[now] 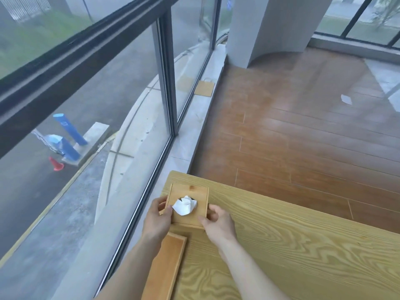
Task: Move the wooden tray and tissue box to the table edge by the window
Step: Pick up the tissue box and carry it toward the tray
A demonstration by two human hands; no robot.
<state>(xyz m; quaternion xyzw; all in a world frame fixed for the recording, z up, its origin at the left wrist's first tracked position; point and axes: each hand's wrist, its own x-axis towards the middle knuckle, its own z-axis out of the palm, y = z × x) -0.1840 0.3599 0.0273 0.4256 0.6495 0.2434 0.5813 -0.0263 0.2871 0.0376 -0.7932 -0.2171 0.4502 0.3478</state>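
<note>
A pale wooden table [303, 245] stands beside the window [97, 126]. The left hand [157, 220] and right hand [218, 224] clasp the wooden tissue box [190, 192], a tissue [184, 205] poking out; the wooden tray [165, 269] lies just nearer than the grip.

Both forearms are bare to the frame's edge, and the left hand [156, 219] and right hand [218, 224] wear nothing.

We see a big window [86, 94] with a thick dark frame [166, 68] on our left. Outside is a grey road with two blue posts [69, 128] and a small red cone [55, 164]. The floor [303, 126] is made of brown wood boards and shines a little. A fat white pillar [266, 27] stands by the glass. Our table [303, 245] is light wood with wavy lines.
</note>
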